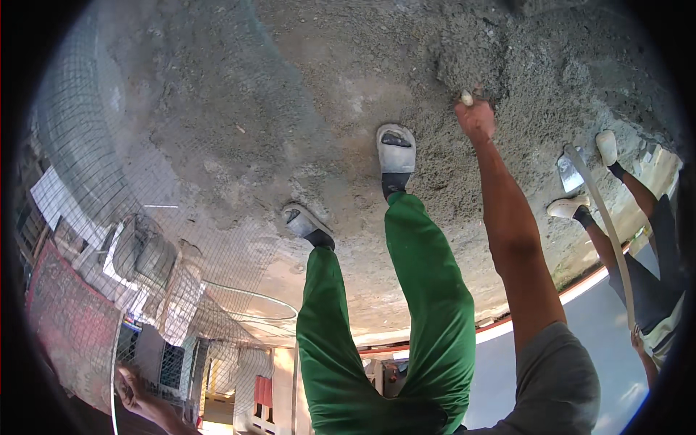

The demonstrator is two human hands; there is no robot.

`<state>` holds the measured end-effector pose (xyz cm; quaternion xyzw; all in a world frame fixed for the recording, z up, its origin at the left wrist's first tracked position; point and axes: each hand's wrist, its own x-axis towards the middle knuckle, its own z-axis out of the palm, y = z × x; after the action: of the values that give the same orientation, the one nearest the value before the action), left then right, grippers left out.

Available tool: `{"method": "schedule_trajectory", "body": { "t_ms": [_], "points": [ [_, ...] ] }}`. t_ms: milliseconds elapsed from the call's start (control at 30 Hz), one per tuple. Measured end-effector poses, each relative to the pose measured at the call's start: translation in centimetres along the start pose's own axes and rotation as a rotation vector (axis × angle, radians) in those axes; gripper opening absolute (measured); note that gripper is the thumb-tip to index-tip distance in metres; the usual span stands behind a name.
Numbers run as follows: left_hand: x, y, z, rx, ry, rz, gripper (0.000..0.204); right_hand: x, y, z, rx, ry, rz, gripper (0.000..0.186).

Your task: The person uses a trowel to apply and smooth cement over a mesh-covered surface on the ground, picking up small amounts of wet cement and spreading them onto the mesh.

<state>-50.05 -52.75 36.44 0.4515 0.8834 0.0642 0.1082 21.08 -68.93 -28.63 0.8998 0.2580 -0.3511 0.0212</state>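
My right arm reaches forward, and my right hand (476, 122) is closed around a tool with a pale, rounded handle end (467, 97). The hand is low over a heap of wet grey mortar (471, 61); the tool's working end is hidden there. At the lower left, my left hand (134, 389) is held out to the side, its fingers loosely bent and apart, with nothing visible in them. It appears close to the pale rod edge of a wire mesh (87, 159), though I cannot tell if they touch.
My sandalled feet stand on rough, mortar-covered ground (239, 130). To the right, another person in light shoes holds a long-handled shovel (573, 172). Stacked sacks (154, 254) and a reddish panel (69, 312) lie behind the mesh at left. A pale wall (507, 384) runs behind me.
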Motion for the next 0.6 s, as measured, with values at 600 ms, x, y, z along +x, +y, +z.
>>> {"method": "schedule_trajectory", "body": {
  "t_ms": [600],
  "points": [
    [-1.7, -2.1, 3.5, -0.295, -0.022, 0.055, 0.028, -31.3, -31.3, 5.1, 0.112, -0.042, -0.281, 0.044]
  ]
}}
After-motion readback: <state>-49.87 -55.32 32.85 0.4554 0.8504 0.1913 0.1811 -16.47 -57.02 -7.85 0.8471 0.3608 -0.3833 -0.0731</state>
